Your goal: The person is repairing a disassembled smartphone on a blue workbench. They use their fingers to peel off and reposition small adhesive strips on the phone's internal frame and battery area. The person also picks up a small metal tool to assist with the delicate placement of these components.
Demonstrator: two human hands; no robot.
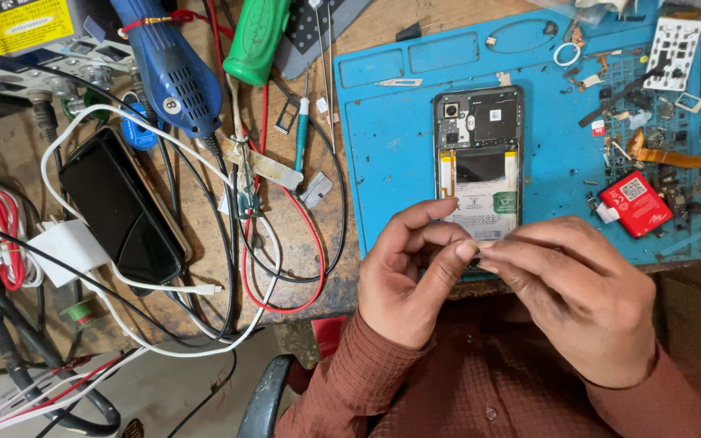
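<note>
Head view. Both hands meet just in front of the opened phone [479, 154], which lies back-up on the blue mat [391, 138] with its cover off and battery exposed. The left hand [407, 272] and right hand [574, 296] pinch a tiny part [480, 247] between thumbs and forefingers — both narrowly closed on it; what the part is cannot be told, being too small and mostly hidden. The step would go best with the pinch kept light, the wrists steadied near the mat's edge, and the part held over the mat so a slip lands on it rather than the floor.

Count: one opened phone; one second phone [119, 207], dark, on the wooden bench at left; one blue heat gun [174, 69]; one green-handled tool [257, 36]; one red box [635, 203]; loose screws and scraps on the mat — too many and too small to count.
</note>
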